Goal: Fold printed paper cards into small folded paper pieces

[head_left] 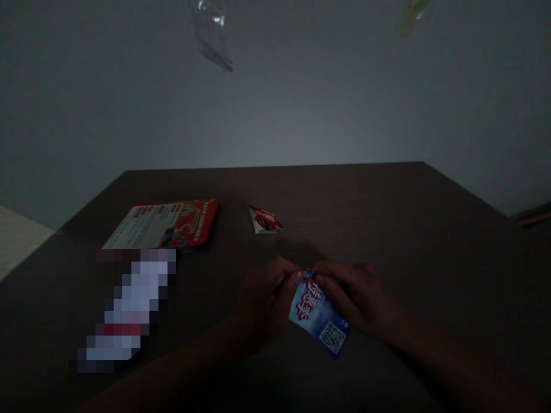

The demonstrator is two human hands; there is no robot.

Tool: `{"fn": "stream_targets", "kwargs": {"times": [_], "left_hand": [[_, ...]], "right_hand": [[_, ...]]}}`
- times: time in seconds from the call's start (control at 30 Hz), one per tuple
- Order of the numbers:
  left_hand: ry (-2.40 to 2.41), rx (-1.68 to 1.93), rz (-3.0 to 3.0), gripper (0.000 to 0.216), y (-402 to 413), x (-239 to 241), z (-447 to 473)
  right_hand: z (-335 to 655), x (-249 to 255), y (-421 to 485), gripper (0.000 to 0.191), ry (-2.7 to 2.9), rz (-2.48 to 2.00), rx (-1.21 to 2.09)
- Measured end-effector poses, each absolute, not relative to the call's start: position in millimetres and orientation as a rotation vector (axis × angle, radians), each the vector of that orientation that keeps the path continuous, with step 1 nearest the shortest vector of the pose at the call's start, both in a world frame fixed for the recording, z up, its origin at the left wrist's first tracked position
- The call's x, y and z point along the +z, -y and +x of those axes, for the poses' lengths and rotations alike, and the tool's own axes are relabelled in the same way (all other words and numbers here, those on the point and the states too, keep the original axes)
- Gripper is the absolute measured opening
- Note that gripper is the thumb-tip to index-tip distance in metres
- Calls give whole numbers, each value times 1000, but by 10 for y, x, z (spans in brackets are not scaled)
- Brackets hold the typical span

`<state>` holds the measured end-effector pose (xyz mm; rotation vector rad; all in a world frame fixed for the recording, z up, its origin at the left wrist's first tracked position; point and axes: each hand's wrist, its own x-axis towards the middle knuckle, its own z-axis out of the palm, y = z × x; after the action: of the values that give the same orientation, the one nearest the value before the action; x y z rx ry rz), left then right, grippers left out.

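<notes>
Both of my hands pinch a blue printed sheet [316, 315], apparently paper, with red-and-white characters and a QR code. My left hand [269, 292] grips its upper left corner between thumb and fingers. From the other side, my right hand [359, 295] is closed on the top edge, close to the left fingertips. The sheet's top is bunched or folded there, and its lower part hangs free over the table. Beyond the hands lies a small folded red-and-white paper piece [264, 221], touched by neither hand.
On the dark wooden table [344, 201], a red-and-white printed booklet or flat box [172, 223] lies at the left. In front of it is a pixelated, phone-shaped bright object [133, 310]. A clear plastic bag [213, 34] hangs on the grey wall [301, 103].
</notes>
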<state>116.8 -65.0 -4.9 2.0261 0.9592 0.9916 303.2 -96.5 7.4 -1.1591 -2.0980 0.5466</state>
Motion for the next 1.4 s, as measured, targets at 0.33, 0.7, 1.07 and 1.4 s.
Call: {"fn": "stream_targets", "kwargs": {"times": [0.33, 0.7, 1.07, 1.4], "left_hand": [[-930, 994, 1977, 16, 648, -34, 1183], [-1005, 911, 1832, 21, 609, -95, 1189], [-1037, 973, 1745, 19, 612, -72, 1198], [-1088, 908, 1478, 30, 549, -139, 1173]], "right_hand": [[3023, 128, 959, 19, 1975, -1209, 747], [3102, 97, 940, 21, 1945, -1249, 819], [3121, 18, 928, 25, 1724, -1342, 1015], [3197, -61, 842, 22, 1454, -1378, 1024]]}}
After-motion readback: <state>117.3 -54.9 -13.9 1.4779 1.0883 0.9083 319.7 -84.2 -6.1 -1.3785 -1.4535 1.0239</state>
